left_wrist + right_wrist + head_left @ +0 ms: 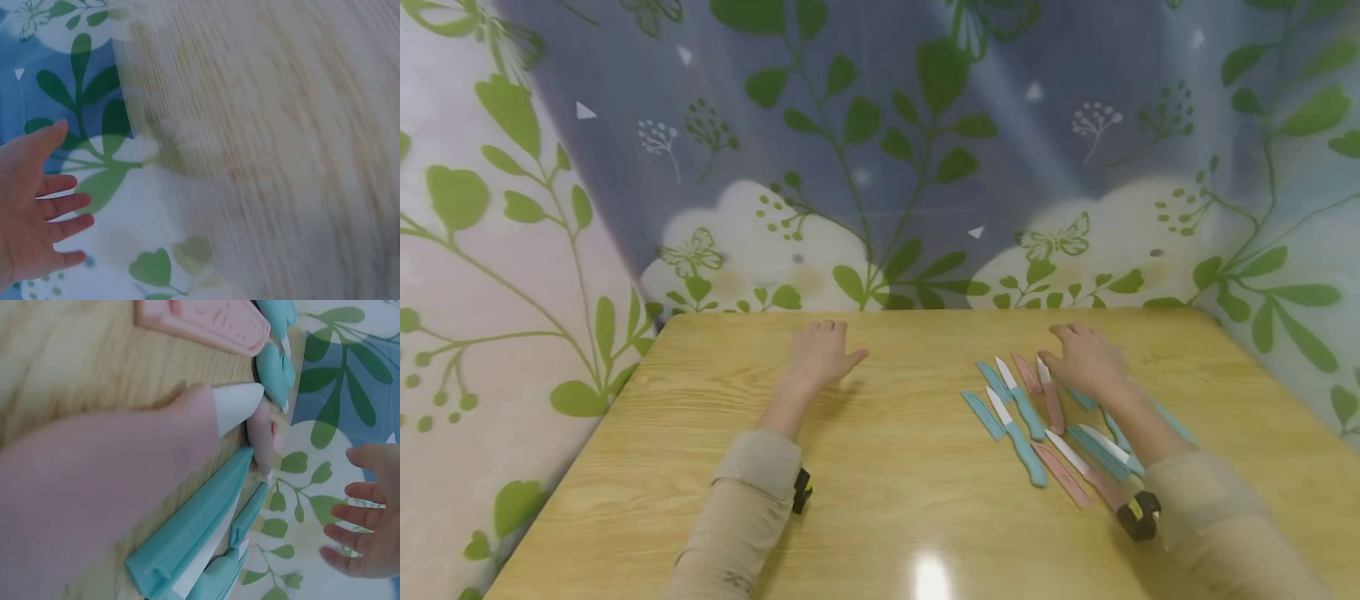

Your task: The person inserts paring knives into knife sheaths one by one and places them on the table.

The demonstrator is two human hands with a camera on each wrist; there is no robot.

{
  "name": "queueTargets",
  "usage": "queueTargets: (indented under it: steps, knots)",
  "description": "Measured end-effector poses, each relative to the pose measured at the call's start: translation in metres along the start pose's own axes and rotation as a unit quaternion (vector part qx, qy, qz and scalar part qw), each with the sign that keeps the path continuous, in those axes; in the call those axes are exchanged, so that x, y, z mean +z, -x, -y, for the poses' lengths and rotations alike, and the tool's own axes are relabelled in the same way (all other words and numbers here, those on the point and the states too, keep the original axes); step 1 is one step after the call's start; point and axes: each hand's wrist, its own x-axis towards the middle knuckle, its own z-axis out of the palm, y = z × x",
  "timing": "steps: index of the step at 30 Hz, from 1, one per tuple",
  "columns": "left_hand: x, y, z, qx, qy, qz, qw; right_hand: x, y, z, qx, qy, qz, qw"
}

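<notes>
My left hand (823, 354) is over the far left part of the table with its fingers straight and thumb out, holding nothing. In the left wrist view its palm and spread fingers show. My right hand (1086, 362), also empty with fingers spread, hovers over the far side of a group of small paring knives. Nearest to it lies a pink-handled paring knife (1055, 410) with a white blade. Blue-handled knives (1028, 458) and another pink-handled knife (137, 444) lie around it. Among them are blue blade sheaths (982, 415) and pink ones (1060, 475). My right forearm hides some pieces.
The wooden table (880, 500) runs back to a patterned curtain (865, 167) with leaves and butterflies, which also hangs along both sides. Dark wrist cameras (1138, 515) sit at both cuffs. Some blue pieces (1172, 421) lie right of my right forearm.
</notes>
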Motion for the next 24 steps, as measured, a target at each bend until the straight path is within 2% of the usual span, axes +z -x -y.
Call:
queueTargets:
  steps: [6, 10, 13, 15, 18, 24]
  knots:
    - [-0.001, -0.008, -0.017, 0.044, 0.035, -0.025, 0.9981, -0.002, 0.004, 0.008, -0.028, -0.02, -0.011, 0.9994]
    - [0.002, -0.012, -0.031, 0.079, 0.031, 0.001, 0.9964, -0.002, 0.012, 0.015, -0.052, -0.03, 0.005, 0.9982]
    - [0.006, -0.014, -0.043, 0.105, 0.024, 0.024, 0.9939, -0.001, 0.02, 0.021, -0.056, -0.041, 0.039, 0.9968]
    - [0.009, -0.014, -0.052, 0.124, 0.019, 0.028, 0.9916, 0.002, 0.026, 0.026, -0.056, -0.059, 0.063, 0.9947]
    - [0.012, -0.013, -0.067, 0.162, 0.009, 0.018, 0.9866, 0.007, 0.034, 0.031, -0.069, -0.081, 0.088, 0.9905]
    - [0.017, -0.011, -0.097, 0.245, -0.007, -0.005, 0.9695, 0.018, 0.043, 0.039, -0.108, -0.095, 0.093, 0.9852]
